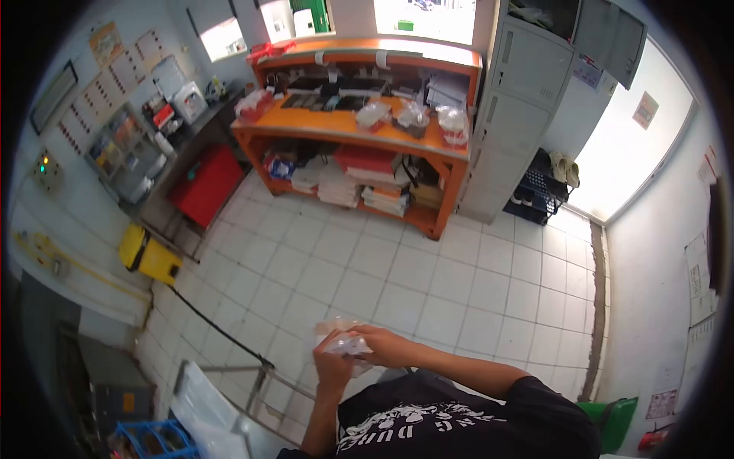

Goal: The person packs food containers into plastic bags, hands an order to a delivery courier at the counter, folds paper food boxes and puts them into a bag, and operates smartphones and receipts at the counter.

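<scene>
A crinkled clear plastic bag (348, 346) is held in front of the dark shirt, low in the middle of the view. My left hand (333, 359) has its fingers closed on the bag from the left. My right hand (375, 344) grips it from the right, close beside the left hand. Something pale brownish shows at the bag's upper left edge; its contents cannot be made out.
An orange workbench (306, 122) with bagged items stands ahead, beside grey lockers (516, 99) and a shoe rack (535, 191). A yellow bin (153, 256) is at the left. Near my left arm are a metal frame (260, 382) and a blue basket (153, 437).
</scene>
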Action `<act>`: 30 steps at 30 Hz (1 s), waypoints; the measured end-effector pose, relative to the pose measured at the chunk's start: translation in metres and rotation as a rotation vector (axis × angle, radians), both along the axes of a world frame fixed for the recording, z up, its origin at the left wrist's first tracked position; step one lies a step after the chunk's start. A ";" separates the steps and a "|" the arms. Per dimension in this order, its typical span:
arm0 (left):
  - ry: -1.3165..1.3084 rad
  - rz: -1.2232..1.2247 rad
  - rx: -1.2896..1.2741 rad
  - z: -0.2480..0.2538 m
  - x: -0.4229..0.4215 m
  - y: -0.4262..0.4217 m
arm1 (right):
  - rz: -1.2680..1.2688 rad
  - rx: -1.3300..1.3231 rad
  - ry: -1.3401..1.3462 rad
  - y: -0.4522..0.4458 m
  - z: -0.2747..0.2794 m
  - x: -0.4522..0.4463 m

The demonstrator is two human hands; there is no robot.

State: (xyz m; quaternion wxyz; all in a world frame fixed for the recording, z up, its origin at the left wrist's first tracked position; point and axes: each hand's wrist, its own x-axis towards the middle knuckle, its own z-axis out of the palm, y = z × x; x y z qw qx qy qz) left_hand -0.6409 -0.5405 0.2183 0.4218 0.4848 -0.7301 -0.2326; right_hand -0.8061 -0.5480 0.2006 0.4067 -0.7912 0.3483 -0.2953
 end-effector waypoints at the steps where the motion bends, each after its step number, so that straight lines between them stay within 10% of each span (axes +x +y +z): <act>1: 0.014 -0.031 -0.060 0.010 -0.019 -0.036 | -0.094 -0.102 -0.007 -0.029 -0.004 -0.016; 6: -0.116 -0.139 -0.271 0.045 -0.086 -0.212 | -0.282 -0.385 0.019 -0.216 0.012 -0.094; 9: 0.118 -0.058 -0.036 0.044 -0.128 -0.299 | -0.403 -0.240 0.320 -0.355 -0.018 -0.164; 15: 0.027 0.047 0.264 0.008 -0.148 -0.430 | -0.757 -0.330 -0.192 -0.585 0.035 -0.295; 23: 0.111 0.191 0.392 -0.030 -0.125 -0.659 | -0.835 -0.648 0.208 -0.853 0.050 -0.389; 30: 0.152 0.231 0.395 -0.093 -0.059 -0.931 | -0.977 -0.117 0.470 -0.967 -0.009 -0.433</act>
